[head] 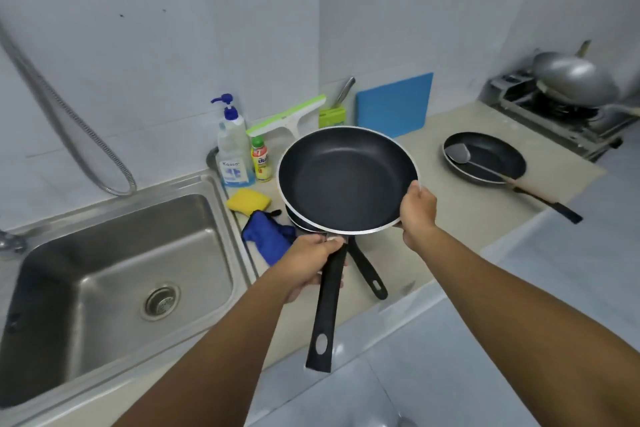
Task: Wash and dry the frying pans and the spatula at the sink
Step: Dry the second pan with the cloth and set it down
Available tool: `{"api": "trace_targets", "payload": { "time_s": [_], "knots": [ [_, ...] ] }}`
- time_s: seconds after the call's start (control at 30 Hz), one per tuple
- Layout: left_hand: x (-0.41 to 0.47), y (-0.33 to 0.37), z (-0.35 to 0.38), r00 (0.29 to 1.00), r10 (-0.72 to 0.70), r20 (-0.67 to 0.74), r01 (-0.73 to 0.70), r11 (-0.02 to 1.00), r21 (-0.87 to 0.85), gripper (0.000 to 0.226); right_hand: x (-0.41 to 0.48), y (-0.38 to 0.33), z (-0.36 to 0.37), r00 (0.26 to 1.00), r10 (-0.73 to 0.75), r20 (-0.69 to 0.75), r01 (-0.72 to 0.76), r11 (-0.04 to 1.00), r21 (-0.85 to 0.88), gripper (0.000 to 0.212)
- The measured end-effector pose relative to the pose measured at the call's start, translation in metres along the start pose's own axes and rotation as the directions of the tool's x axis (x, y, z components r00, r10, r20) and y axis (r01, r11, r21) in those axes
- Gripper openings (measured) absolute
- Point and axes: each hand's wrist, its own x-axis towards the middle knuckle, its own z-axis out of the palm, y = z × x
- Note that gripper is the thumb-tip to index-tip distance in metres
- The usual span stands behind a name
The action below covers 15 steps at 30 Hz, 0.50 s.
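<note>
A black frying pan with a silver rim is held tilted above the counter. My left hand grips its black handle near the pan body. My right hand holds the rim at its right side. Under it a second pan rests on the counter, mostly hidden, its handle pointing toward me. A third pan lies further right with a metal spatula resting in it. The steel sink is at the left, empty.
A yellow sponge and a blue cloth lie between the sink and the pans. Soap bottles, a green squeegee and a blue cutting board stand at the wall. A wok sits on the stove at far right.
</note>
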Motion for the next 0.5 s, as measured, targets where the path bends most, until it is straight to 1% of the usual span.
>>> {"api": "trace_targets", "payload": {
  "time_s": [0.13, 0.2, 0.3, 0.4, 0.5],
  "knots": [
    [0.043, 0.015, 0.074, 0.999, 0.011, 0.035, -0.014, 0.998, 0.066, 0.017, 0.059, -0.009, -0.063, 1.0, 0.015, -0.013, -0.015, 1.0, 0.017, 0.039],
    [0.063, 0.021, 0.111, 0.999, 0.008, 0.047, -0.013, 0.994, 0.106, 0.019, 0.087, -0.013, -0.094, 1.0, 0.028, -0.008, -0.028, 1.0, 0.002, 0.039],
    [0.091, 0.025, 0.161, 0.999, -0.007, 0.04, 0.0, 0.987, 0.163, 0.025, 0.124, -0.02, -0.131, 0.999, 0.042, 0.012, -0.042, 0.999, -0.02, 0.04],
    [0.12, 0.025, 0.201, 1.0, -0.019, 0.015, 0.015, 0.975, 0.221, 0.025, 0.158, -0.025, -0.154, 0.997, 0.053, 0.051, -0.052, 0.999, -0.014, 0.038],
    [0.143, 0.022, 0.227, 0.999, -0.019, -0.032, 0.028, 0.952, 0.306, 0.022, 0.187, -0.023, -0.164, 0.982, 0.149, 0.118, -0.155, 0.987, 0.037, 0.035]
  ]
}}
